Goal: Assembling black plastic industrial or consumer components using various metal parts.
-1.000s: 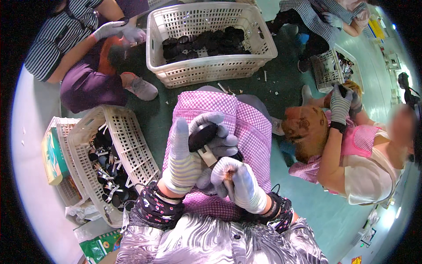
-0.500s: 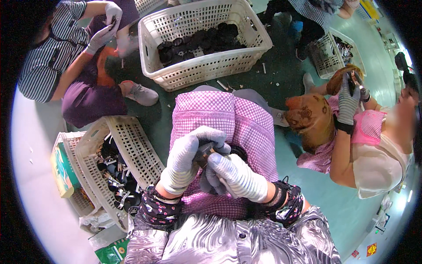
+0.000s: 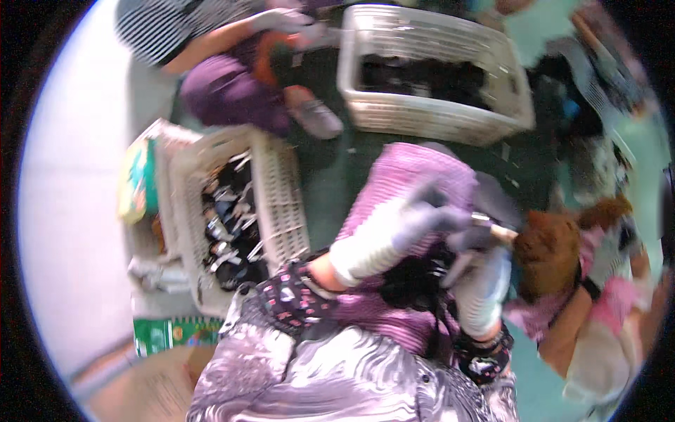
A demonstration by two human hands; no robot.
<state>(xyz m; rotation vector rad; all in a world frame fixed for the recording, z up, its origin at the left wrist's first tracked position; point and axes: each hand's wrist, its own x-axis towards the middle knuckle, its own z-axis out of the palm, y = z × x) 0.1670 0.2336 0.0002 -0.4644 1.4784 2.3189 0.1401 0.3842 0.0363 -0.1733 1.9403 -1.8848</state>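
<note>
Both my hands wear white striped gloves with grey fingers, and motion blurs them over my lap. My left hand [image 3: 411,221] reaches across a pink checked apron [image 3: 404,165]; whether its smeared fingers hold anything cannot be made out. Beside it, my right hand [image 3: 485,271] is closed around a small thin piece [image 3: 498,229] with a shiny part and a tan end, its kind unclear. Below the hands, dark parts [image 3: 415,281] lie in my lap, their shape blurred.
A white crate [image 3: 436,119] of black parts stands ahead. Left of me is another crate [image 3: 281,204] with black and white pieces, near a green-and-yellow package [image 3: 140,179]. Co-workers sit ahead left, one with a purple apron [image 3: 232,95], and at right, with a gloved hand [image 3: 612,260].
The view has swung, so the surroundings sit farther right. My hands have moved slightly apart, and the thin tan-ended piece now shows at my right fingers. More dark parts show in my lap.
</note>
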